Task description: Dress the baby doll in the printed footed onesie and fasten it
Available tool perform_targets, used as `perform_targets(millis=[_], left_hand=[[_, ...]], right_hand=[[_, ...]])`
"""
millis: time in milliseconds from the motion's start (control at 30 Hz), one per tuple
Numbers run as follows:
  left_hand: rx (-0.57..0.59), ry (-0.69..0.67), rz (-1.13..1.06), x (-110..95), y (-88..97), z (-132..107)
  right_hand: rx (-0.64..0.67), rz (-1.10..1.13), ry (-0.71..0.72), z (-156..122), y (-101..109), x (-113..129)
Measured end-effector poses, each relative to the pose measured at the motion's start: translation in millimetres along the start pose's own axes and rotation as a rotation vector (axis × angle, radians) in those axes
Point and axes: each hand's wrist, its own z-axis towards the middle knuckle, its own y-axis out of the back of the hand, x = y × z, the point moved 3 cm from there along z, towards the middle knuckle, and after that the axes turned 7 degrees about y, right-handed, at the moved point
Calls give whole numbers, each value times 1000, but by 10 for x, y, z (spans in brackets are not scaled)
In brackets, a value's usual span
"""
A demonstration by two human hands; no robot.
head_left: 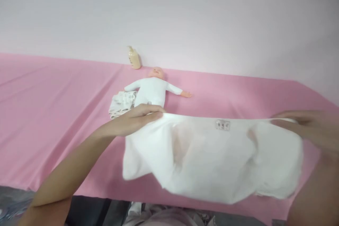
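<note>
Pink fabric (66, 130) covers the table in front of you, creased on the left and running below and beyond your grip. Between your two hands you hold a wide, soft white cloth piece (212, 162) by its upper edge, its long axis running left to right and its loose lower part hanging in folds toward you. Near the middle of that edge, between the grips, sits a small rectangular printed label (222, 125).

Your left hand (140, 116) pinches the edge with its fingers pointing right, the forearm slanting up from the lower left. Your right hand (304, 123) grasps the other end, well apart, its forearm rising from the lower right; blur hides exactly how those fingers close.

Just beyond your left grip lies a doll in a white long-sleeved suit (152, 90), on its back with arms spread. Its long axis points away from you, roughly across the cloth's, with the head farthest; its lower legs are hidden. Your left hand is clearly the nearer one to it.

Left of the doll, past your left wrist, rests a folded pale patterned fabric stack (122, 103). Farther off, beyond the doll's head and slightly left, stands a cream pump bottle (134, 61) before the plain pale wall (169, 24).
</note>
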Motion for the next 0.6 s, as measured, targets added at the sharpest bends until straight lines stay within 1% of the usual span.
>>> perform_targets(millis=[67,100,133,167,200,267,300,367,433,533,600], left_hand=[[-22,-31,177,204,-21,449],[-23,-57,254,312,-45,692],[-36,-82,329,420,-69,940],[-45,-94,424,526,-96,1185],[-53,-83,537,627,-122,1420],[-68,3,727,798,-156,1829],[-72,47,810,859,-168,1994],[-99,110,880,933,-180,2241],[-135,137,911,971,-192,2404],[-193,135,957,1013,-216,2545],[-235,123,982,1037,-214,2560]], right_hand=[[162,80,-10,400,-303,-91],[229,115,-56,591,-470,-167],[207,158,-105,776,-620,-252],[272,212,-146,943,-796,-333],[292,257,-192,1097,-955,-415],[267,312,-277,1365,-1222,-560],[229,304,-291,1486,-1324,-615],[146,239,-281,1707,-1482,-691],[68,127,-248,1910,-1596,-733],[-5,6,-216,2179,-1742,-756],[-42,-55,-217,2317,-1824,-732]])
